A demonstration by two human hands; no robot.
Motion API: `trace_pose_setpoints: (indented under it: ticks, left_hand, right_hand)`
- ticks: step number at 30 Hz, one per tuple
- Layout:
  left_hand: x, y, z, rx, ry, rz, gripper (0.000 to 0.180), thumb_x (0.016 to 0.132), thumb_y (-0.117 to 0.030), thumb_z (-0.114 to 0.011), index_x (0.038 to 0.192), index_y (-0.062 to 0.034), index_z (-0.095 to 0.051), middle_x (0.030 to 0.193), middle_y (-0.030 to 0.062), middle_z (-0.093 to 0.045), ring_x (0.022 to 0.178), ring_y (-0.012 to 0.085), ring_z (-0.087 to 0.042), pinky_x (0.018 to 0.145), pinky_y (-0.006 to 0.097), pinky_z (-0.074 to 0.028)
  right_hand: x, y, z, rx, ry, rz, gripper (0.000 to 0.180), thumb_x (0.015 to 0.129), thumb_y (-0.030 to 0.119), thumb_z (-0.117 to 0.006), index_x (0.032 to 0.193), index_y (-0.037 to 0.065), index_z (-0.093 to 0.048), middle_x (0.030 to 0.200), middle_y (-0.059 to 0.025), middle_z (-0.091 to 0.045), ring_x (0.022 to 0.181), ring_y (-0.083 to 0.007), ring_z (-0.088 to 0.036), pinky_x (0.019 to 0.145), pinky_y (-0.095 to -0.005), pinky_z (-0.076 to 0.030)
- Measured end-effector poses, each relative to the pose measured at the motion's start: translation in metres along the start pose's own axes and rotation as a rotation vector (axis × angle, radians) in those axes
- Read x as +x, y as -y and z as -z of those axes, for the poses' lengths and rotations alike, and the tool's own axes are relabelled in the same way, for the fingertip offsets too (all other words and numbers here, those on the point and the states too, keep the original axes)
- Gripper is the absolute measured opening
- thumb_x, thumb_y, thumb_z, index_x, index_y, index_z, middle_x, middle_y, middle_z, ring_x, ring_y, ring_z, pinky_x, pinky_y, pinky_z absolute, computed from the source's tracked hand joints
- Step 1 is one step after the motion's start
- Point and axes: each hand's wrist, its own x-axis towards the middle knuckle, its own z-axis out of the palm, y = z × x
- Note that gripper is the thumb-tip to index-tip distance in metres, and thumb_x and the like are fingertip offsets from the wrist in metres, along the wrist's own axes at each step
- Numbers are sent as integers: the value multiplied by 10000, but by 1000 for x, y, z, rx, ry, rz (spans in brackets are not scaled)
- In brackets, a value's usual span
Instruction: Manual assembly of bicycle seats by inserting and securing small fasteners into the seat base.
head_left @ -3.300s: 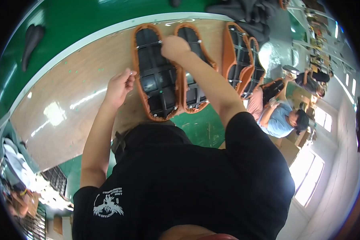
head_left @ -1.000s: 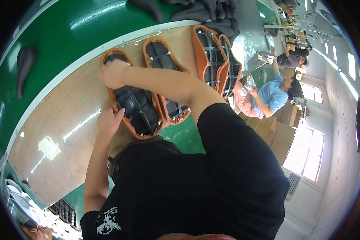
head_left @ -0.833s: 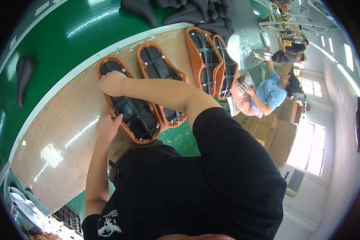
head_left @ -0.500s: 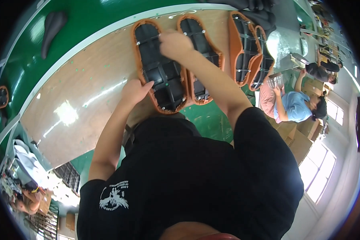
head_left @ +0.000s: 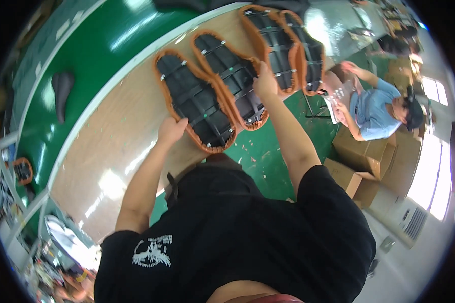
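Side by side, several long seat pads lie underside up, with black backs, dark cross straps, small shiny fasteners and gathered orange-brown edging. My left hand (head_left: 173, 130) is closed on the left edge of the leftmost pad (head_left: 191, 101), near its lower end. The second pad (head_left: 230, 70) rests against the first one's right side. Its right edge is gripped in my right hand (head_left: 265, 83), whose fingertips are partly hidden. To the right of that hand are a third pad (head_left: 276, 48) and a fourth pad (head_left: 311, 50), leaning close together.
The pads lie on a brown worktable (head_left: 103, 146) with a pale rim. Beyond it, a black saddle-shaped piece (head_left: 61, 93) lies on a green surface. At right, a person in a blue shirt (head_left: 376, 108) sits near open cardboard boxes (head_left: 361, 151).
My right hand has moved from between the two left pads to the second pad's right edge. My left hand stays on the first pad's edge. The view has turned.
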Motion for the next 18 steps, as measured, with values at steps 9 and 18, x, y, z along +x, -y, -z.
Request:
trace_pose_setpoints:
  ticks: [9, 18]
  left_hand:
    - [-8, 9, -30, -358, -291, 18, 521, 837, -350, -646, 961, 154, -687, 975, 352, -691, 1005, 422, -698, 852, 478, -510]
    - [-56, -5, -25, -49, -257, 45, 856, 933, -715, -483, 918, 106, -725, 970, 305, -713, 961, 427, -689, 849, 491, -503]
  right_hand:
    - [-37, 12, 67, 132, -304, 241, 239, 830, 57, -546, 1035, 25, -665, 1081, -258, -656, 982, -448, -662, 872, -504, -545]
    - [-264, -69, 34, 316, -248, 370, 189, 846, 98, -599, 1015, 21, -637, 1092, -209, -626, 1086, -401, -601, 943, -471, -516]
